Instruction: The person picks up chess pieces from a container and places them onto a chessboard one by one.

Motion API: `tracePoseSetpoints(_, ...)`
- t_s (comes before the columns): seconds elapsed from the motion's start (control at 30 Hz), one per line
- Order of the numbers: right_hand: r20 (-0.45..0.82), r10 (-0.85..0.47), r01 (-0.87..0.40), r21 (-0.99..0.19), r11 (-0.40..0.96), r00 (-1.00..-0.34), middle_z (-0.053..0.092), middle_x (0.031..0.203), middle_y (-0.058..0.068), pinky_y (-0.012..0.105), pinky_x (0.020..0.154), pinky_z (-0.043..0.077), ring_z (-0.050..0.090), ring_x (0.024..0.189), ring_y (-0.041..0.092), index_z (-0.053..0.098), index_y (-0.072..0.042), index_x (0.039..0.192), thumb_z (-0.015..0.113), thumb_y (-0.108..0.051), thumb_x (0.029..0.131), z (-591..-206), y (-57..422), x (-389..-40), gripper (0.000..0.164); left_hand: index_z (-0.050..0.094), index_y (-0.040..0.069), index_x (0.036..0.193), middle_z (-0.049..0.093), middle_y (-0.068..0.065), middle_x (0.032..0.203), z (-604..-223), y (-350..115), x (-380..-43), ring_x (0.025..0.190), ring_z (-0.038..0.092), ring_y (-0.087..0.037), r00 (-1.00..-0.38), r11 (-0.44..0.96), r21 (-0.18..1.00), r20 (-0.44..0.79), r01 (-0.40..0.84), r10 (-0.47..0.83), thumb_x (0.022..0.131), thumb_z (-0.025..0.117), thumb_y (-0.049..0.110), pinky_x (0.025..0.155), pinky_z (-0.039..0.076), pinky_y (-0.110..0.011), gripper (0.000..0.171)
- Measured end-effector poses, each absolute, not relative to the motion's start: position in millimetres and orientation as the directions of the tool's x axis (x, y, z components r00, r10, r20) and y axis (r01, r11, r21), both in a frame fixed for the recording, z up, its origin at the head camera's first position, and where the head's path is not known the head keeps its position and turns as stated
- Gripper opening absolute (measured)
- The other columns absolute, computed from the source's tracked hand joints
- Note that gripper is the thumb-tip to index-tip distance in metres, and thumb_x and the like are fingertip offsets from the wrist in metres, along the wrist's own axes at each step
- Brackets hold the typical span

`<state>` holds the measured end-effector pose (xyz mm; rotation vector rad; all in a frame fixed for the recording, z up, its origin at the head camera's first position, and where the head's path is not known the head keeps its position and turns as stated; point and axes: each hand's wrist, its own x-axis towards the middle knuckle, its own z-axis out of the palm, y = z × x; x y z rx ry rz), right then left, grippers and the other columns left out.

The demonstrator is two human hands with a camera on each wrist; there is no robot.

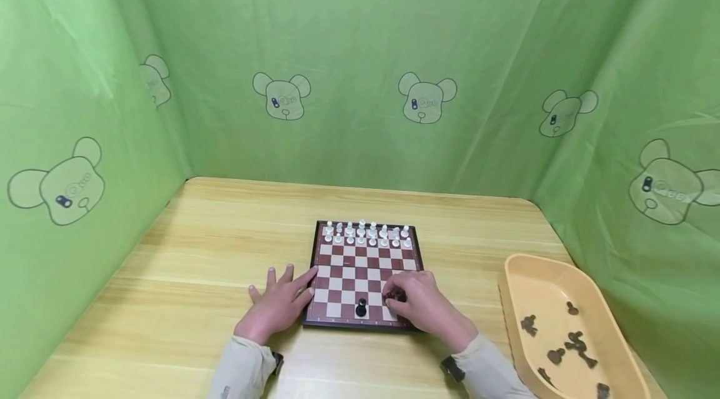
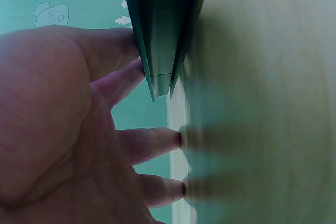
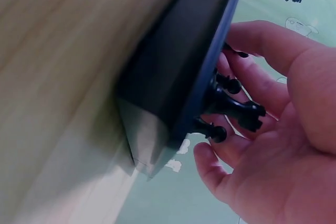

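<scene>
A chessboard with maroon and white squares lies on the table. My left hand is spread at its left edge, thumb and a finger touching the board's side and other fingertips on the tabletop. Over the near right squares, my right hand pinches a small black pawn between thumb and fingers, low at the board. Beside those fingers stand a black rook and two other black pawns, one nearer the corner. A black king stands on the near row. White chess pieces fill the two far rows.
To the right sits a peach-coloured tray with several dark chess pieces lying loose in it. The wooden table is bordered by green curtains at the back and both sides.
</scene>
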<state>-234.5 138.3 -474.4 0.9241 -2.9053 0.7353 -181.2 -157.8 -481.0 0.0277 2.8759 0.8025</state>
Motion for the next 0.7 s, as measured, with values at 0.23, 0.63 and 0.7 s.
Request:
tracePoseSetpoints(0.23,0.119,-0.533,-0.523,-0.456,0.720,-0.838,0.075,0.101,-0.003,0.053,0.101,0.041,0.068,0.101,0.024,0.074,-0.018,0.098,0.080,-0.013,0.086,-474.2,138.2,-233.4,0.014,0.044,0.030,0.159,0.029,-0.028,0.164,-481.9,-158.1,-181.5,0.149,0.008,-0.063,-0.988,0.856,0.517,-0.141,-0.021,0.061,0.110,0.046,0.041,0.104,-0.003,-0.090,0.050)
tracePoseSetpoints(0.63,0.207,-0.423,-0.464,-0.541,0.702,-0.882,0.070,0.124,0.009,0.064,0.114,0.034,0.059,0.123,0.037,0.071,-0.009,0.119,0.077,-0.016,0.091,-448.5,176.7,-217.4,0.029,0.044,0.031,0.158,0.029,-0.027,0.165,-481.2,-157.5,-181.6,0.149,0.008,-0.062,-0.987,0.853,0.522,-0.148,-0.028,0.058,0.110,0.046,0.042,0.104,-0.004,-0.089,0.050)
tracePoseSetpoints(0.7,0.228,-0.403,-0.460,-0.537,0.707,-0.886,0.071,0.121,0.009,0.063,0.110,0.040,0.062,0.119,0.036,0.071,-0.009,0.117,0.076,-0.015,0.093,-441.0,191.0,-213.6,0.026,0.044,0.031,0.158,0.029,-0.027,0.165,-480.9,-157.9,-181.6,0.149,0.008,-0.062,-0.987,0.852,0.522,-0.147,-0.028,0.058,0.110,0.046,0.042,0.104,-0.004,-0.089,0.050)
